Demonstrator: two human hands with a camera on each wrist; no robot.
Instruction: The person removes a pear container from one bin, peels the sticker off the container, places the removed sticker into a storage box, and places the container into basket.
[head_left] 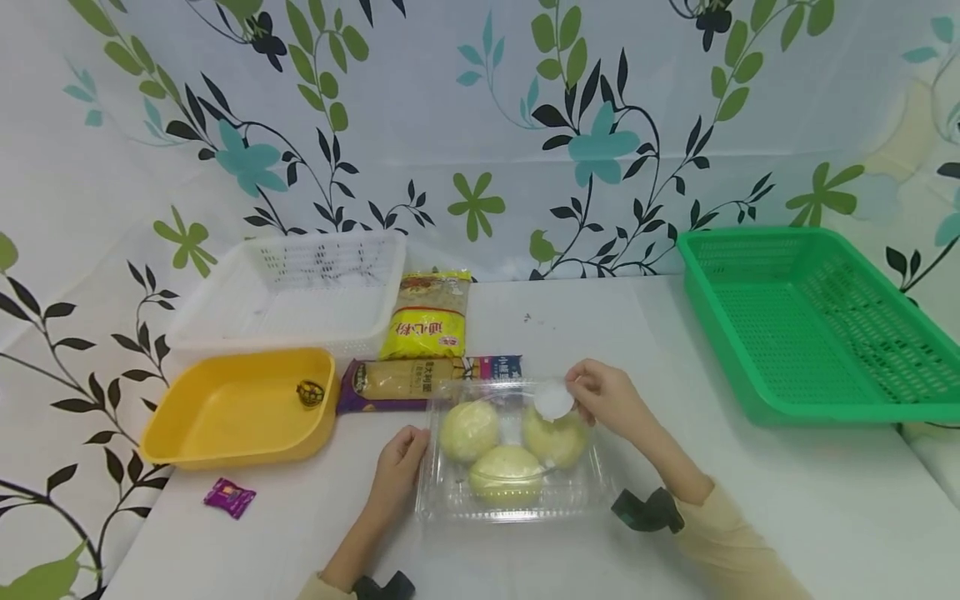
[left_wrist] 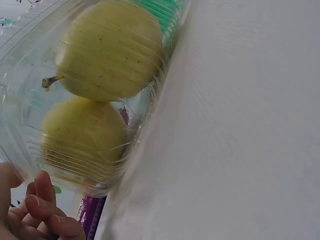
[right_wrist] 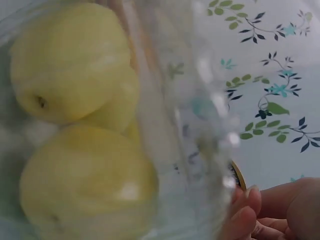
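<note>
3 fruits (head_left: pixel 506 475) behind plastic (head_left: pixel 517 515), right-wrist view blurred

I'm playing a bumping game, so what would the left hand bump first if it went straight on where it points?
The clear box: its side is right by the left hand, maybe already touching. Past that, the long packet looks next, but depth is hard to judge.

The white table (head_left: pixel 570 325) bears a white basket (head_left: pixel 262 335) at back left, a yellow tray (head_left: pixel 240 408) before it, a candy (head_left: pixel 229 497) nearer still, a bag (head_left: pixel 429 321) right of the basket, a packet (head_left: pixel 408 377) before the bag, a green basket (head_left: pixel 750 375) far right, and, perhaps lifted, a clear box (head_left: pixel 450 500).
</note>
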